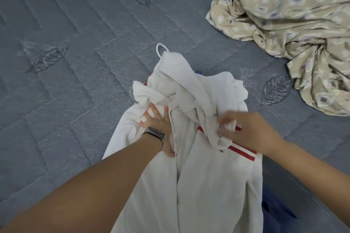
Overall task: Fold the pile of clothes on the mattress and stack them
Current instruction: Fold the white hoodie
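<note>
I am watching a white zip hoodie [204, 176] that is lying on the grey quilted mattress [66, 62], directly under both hands. Its long axis is running from the near edge of the view away from me, with the hood [181, 73] and its white drawstring loop [161, 49] pointing to the far side, beyond the grip. The zipper is facing up, and a red stripe [242, 152] is crossing the chest just below the right hand.

The left hand [159, 121], with a watch [154, 134] on the wrist, is lying on the cloth left of the zipper, fingers spread and pressing flat, not closed on anything. The right hand [251, 132] is blurred; I think its fingertips are pinching the bunched cloth of the hood edge beside the stripe, but I cannot be fully sure.

My judgement: this is the beginning of folding this one garment, the smoothing step. The hood is crumpled over the chest and the left shoulder part is heaped just beyond the left fingers. The next move is asking to pull the hood flat away from the hands and to find the sleeves.

A beige patterned garment [287, 24] is waiting unfolded, well apart to the far right of the right hand. Something dark blue [274, 210] is showing under the hoodie, below the right forearm.
</note>
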`<move>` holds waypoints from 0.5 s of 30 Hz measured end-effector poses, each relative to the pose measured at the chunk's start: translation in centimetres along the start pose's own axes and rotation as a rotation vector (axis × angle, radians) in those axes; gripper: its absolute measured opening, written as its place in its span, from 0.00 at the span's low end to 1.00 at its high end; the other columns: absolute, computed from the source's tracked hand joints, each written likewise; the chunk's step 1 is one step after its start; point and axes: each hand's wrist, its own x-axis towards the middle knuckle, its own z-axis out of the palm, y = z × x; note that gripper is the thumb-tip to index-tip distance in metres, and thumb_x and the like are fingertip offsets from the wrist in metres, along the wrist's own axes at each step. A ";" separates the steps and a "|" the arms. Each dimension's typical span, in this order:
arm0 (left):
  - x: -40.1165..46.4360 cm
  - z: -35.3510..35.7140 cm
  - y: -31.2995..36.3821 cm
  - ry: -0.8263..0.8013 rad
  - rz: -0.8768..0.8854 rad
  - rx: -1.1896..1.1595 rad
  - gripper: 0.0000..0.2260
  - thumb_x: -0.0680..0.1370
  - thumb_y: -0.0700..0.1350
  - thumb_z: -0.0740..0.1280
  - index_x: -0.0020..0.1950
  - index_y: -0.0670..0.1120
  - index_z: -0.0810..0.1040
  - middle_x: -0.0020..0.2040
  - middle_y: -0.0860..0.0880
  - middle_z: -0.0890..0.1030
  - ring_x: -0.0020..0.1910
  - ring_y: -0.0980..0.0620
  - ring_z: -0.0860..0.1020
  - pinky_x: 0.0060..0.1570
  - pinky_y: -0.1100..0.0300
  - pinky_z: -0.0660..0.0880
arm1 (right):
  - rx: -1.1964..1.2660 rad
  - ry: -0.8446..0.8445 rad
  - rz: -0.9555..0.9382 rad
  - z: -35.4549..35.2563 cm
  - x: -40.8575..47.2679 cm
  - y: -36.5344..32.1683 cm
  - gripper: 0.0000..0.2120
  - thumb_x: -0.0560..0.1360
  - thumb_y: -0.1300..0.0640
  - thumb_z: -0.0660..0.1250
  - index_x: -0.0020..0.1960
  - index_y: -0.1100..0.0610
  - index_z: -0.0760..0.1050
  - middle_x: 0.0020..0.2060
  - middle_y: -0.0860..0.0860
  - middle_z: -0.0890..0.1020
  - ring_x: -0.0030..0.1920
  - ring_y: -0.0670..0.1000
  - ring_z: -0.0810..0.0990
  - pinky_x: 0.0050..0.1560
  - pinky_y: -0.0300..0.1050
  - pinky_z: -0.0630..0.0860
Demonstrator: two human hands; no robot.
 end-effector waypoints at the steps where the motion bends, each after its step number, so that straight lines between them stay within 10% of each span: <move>1: 0.1 0.0 -0.1 -0.002 -0.006 0.005 0.74 0.49 0.72 0.74 0.71 0.41 0.24 0.70 0.26 0.33 0.70 0.22 0.37 0.66 0.29 0.55 | 0.124 0.203 0.052 -0.1 1.5 -1.2 0.14 0.67 0.43 0.74 0.49 0.39 0.73 0.43 0.40 0.79 0.46 0.42 0.76 0.51 0.42 0.74; 5: -0.2 -0.1 -0.3 0.026 -0.016 0.001 0.74 0.50 0.73 0.73 0.71 0.41 0.25 0.70 0.24 0.35 0.69 0.21 0.38 0.66 0.30 0.57 | 0.266 0.230 0.294 0.7 8.9 -4.9 0.50 0.62 0.41 0.79 0.74 0.53 0.57 0.64 0.51 0.72 0.64 0.53 0.69 0.65 0.52 0.68; 10: -0.8 -0.4 0.0 0.022 -0.004 -0.025 0.73 0.52 0.72 0.74 0.72 0.41 0.26 0.70 0.24 0.34 0.69 0.20 0.39 0.67 0.33 0.59 | 0.198 0.182 0.274 1.0 11.5 -8.1 0.23 0.74 0.54 0.67 0.67 0.59 0.68 0.60 0.55 0.77 0.62 0.57 0.74 0.57 0.45 0.69; 13: -1.3 -0.5 -0.2 0.049 -0.006 -0.046 0.69 0.55 0.71 0.73 0.75 0.44 0.32 0.73 0.27 0.38 0.71 0.23 0.43 0.69 0.38 0.61 | 0.110 0.162 0.080 0.0 7.0 -11.4 0.28 0.69 0.43 0.58 0.67 0.50 0.69 0.59 0.50 0.77 0.60 0.55 0.75 0.58 0.47 0.71; 15: -1.4 0.5 -1.1 0.026 -0.041 -0.182 0.48 0.69 0.64 0.70 0.78 0.46 0.48 0.77 0.36 0.52 0.75 0.33 0.52 0.72 0.46 0.58 | -0.036 -0.033 -0.029 0.7 3.0 -12.6 0.30 0.67 0.36 0.51 0.66 0.44 0.68 0.59 0.47 0.78 0.61 0.53 0.75 0.57 0.47 0.72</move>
